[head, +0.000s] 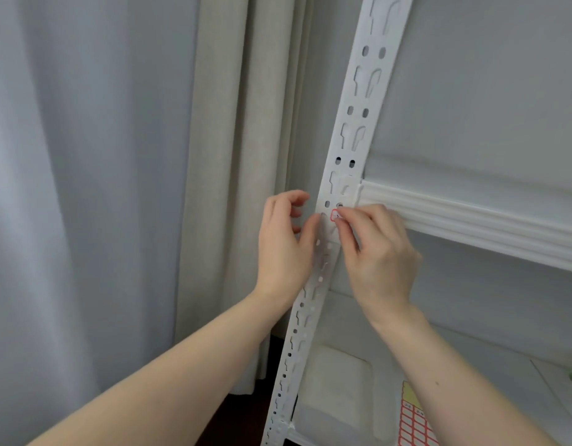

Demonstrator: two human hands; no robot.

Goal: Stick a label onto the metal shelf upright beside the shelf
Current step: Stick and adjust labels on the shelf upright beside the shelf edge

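Label (335,216), red-edged, flimsy and feather-light, is pinched by its edge in the right hand (379,252) against the upright (355,123), left hand (286,243) loosely spread at nine o'clock.

Both forearms are bare from the wrist to the lower edge of the view, with no sleeve showing. The left hand (283,244) and the right hand (379,255) wear no glove, ring, watch or bracelet.

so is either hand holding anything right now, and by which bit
The right hand pinches the small red-edged label by its right edge, against the upright. The left hand holds nothing.
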